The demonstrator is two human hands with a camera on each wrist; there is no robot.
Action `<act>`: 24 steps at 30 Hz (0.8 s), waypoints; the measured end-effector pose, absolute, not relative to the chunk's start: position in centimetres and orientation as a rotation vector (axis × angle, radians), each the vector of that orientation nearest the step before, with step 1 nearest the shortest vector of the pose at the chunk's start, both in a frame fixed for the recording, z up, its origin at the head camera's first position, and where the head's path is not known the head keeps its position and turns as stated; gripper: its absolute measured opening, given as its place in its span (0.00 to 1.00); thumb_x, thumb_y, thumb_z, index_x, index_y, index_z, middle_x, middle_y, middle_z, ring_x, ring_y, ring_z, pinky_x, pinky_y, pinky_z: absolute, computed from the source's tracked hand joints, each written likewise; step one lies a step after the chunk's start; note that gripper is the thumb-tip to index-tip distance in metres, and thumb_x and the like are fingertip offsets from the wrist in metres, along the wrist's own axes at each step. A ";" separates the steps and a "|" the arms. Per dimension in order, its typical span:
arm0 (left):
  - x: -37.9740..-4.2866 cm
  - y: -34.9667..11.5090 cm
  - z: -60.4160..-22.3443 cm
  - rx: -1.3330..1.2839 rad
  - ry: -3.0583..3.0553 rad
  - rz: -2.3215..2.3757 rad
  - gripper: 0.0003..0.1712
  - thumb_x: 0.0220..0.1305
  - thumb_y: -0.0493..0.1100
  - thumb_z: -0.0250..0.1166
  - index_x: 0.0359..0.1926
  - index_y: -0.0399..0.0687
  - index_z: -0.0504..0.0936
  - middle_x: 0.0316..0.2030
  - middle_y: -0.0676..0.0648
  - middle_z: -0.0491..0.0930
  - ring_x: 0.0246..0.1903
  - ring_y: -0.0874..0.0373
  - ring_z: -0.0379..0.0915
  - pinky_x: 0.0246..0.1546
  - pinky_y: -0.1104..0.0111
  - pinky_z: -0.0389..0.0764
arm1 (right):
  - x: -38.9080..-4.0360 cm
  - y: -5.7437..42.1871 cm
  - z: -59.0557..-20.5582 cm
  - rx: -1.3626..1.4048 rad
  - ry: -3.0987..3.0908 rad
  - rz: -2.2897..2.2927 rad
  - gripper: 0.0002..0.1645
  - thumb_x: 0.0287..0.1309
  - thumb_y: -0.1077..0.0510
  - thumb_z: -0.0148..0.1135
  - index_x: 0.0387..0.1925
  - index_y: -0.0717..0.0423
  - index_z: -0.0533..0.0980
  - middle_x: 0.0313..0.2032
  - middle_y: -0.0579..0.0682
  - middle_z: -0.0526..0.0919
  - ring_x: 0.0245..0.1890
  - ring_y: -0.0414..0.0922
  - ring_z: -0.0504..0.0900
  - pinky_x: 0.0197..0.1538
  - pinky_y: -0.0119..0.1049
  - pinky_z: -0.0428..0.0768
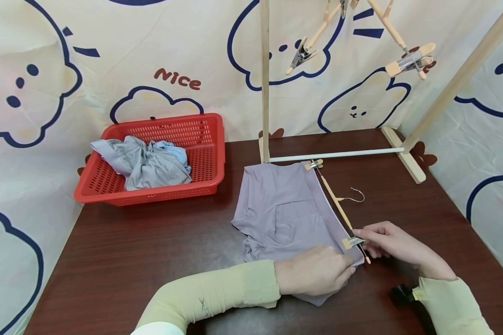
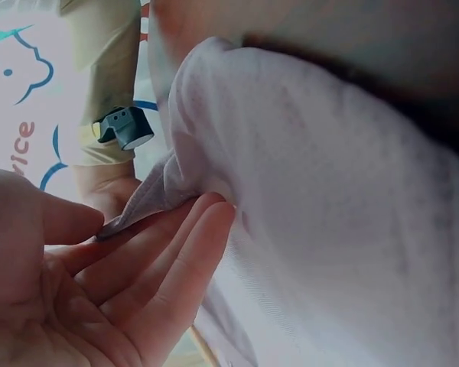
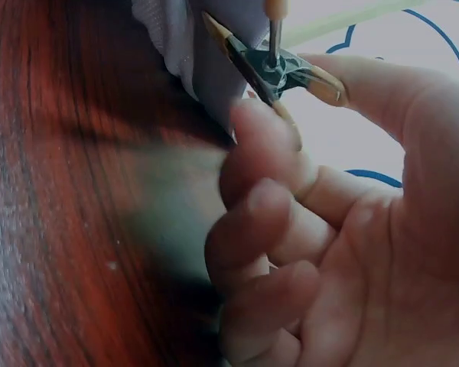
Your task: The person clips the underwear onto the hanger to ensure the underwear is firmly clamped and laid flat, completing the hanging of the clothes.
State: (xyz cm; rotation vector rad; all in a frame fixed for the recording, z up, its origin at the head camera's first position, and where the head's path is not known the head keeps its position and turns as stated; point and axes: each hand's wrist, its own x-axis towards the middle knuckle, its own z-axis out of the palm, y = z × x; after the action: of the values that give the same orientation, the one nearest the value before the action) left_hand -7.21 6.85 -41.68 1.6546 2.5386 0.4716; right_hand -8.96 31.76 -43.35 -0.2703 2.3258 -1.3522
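Note:
Lavender boxer briefs [image 1: 291, 209] lie on the table, waistband towards the right. Along the waistband runs a wooden clip hanger [image 1: 337, 204] with a wire hook. Its far clip [image 1: 314, 164] sits on the waistband's far corner. My left hand [image 1: 316, 270] pinches the fabric by the near end of the waistband; the left wrist view shows the cloth edge between thumb and fingers. With thumb and forefinger, my right hand [image 1: 390, 242] squeezes the handles of the near clip [image 3: 271, 73], whose tips overlap the waistband.
A red basket [image 1: 220, 153] holding grey and light-blue clothes [image 1: 151, 163] stands back left. Behind the briefs rises a wooden rack [image 1: 265, 93] with a white lower bar [image 1: 339, 155]. More clip hangers [image 1: 387, 25] hang at its top. A patterned cloth [image 1: 159, 42] covers the wall.

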 end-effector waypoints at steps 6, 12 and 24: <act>-7.2 6.8 -41.5 1.695 2.513 0.421 0.15 0.79 0.45 0.54 0.32 0.55 0.79 0.17 0.61 0.67 0.18 0.72 0.67 0.21 0.76 0.71 | -9.3 31.9 -43.4 -0.269 2.284 -1.388 0.22 0.78 0.56 0.52 0.58 0.70 0.78 0.24 0.52 0.79 0.20 0.46 0.77 0.23 0.37 0.76; -7.3 6.8 -41.6 1.668 2.468 0.465 0.10 0.76 0.47 0.58 0.40 0.57 0.85 0.26 0.63 0.78 0.25 0.75 0.72 0.29 0.78 0.75 | -10.0 31.5 -43.6 -0.177 2.184 -1.514 0.32 0.80 0.52 0.49 0.68 0.76 0.65 0.23 0.50 0.77 0.18 0.44 0.76 0.22 0.36 0.76; -7.3 6.5 -42.1 1.687 2.423 0.269 0.15 0.72 0.59 0.63 0.53 0.61 0.84 0.45 0.64 0.79 0.43 0.73 0.75 0.46 0.77 0.75 | -11.6 29.5 -43.8 -0.165 2.081 -1.701 0.29 0.79 0.48 0.50 0.67 0.66 0.72 0.21 0.42 0.67 0.19 0.38 0.69 0.24 0.31 0.73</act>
State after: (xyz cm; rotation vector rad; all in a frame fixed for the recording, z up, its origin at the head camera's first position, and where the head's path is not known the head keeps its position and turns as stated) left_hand -7.35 6.49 -42.08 1.6868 2.4232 0.2695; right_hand -11.63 29.53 -43.78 -0.1649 2.0807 -1.7012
